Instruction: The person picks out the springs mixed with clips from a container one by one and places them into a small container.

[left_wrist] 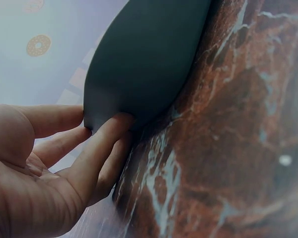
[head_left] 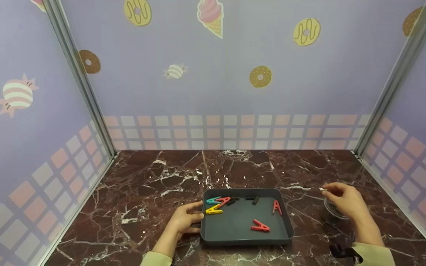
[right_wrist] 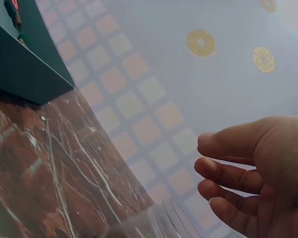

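A dark grey tray point(head_left: 231, 229) lies on the table, and my left hand point(head_left: 185, 218) rests against its left wall. In the left wrist view the fingers point(left_wrist: 102, 141) reach out fairly straight, with tips on the tray's outer side and rim. Inside it are a blue clip point(head_left: 212, 200), a yellow clip point(head_left: 214, 210), several red clips point(head_left: 260, 226) and several small dark cylindrical pieces point(head_left: 256, 200). My right hand point(head_left: 348, 201) hovers over a clear jar point(head_left: 333, 211). Its fingers point(right_wrist: 223, 173) are loosely bent, with nothing visible between them in the right wrist view.
The table point(head_left: 154, 210) is dark red marble with white veins. Printed wall panels point(head_left: 227, 92) stand behind it and on both sides, joined by metal posts point(head_left: 394, 74). A black strap point(head_left: 342, 251) hangs by the right cuff.
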Motion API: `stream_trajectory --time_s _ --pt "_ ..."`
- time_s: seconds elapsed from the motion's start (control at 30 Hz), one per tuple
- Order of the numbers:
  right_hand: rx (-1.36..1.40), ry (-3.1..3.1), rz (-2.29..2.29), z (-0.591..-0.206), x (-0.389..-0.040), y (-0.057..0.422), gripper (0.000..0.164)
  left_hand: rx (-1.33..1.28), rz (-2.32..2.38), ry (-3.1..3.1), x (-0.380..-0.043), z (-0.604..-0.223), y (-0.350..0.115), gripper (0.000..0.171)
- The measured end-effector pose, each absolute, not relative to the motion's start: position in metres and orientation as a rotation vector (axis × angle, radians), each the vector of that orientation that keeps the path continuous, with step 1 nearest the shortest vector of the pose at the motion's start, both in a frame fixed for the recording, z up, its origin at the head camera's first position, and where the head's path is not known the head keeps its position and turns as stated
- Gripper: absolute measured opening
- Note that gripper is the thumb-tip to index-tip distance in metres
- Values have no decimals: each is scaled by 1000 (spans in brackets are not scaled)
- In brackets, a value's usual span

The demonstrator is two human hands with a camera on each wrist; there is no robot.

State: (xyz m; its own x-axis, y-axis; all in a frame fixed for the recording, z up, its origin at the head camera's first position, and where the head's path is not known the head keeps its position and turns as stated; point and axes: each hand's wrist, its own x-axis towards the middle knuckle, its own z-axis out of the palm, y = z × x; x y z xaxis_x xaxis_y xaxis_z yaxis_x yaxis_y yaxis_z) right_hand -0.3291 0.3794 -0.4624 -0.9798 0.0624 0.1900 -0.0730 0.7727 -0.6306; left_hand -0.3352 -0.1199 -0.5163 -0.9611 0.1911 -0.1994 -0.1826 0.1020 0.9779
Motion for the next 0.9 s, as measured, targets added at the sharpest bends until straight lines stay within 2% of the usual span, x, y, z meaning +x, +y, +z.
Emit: stream_trajectory --time_s 0.9 --pt "80 -2582 1161 -471 -345 302 20 20 1937 2114 -335 -515 -120 59"
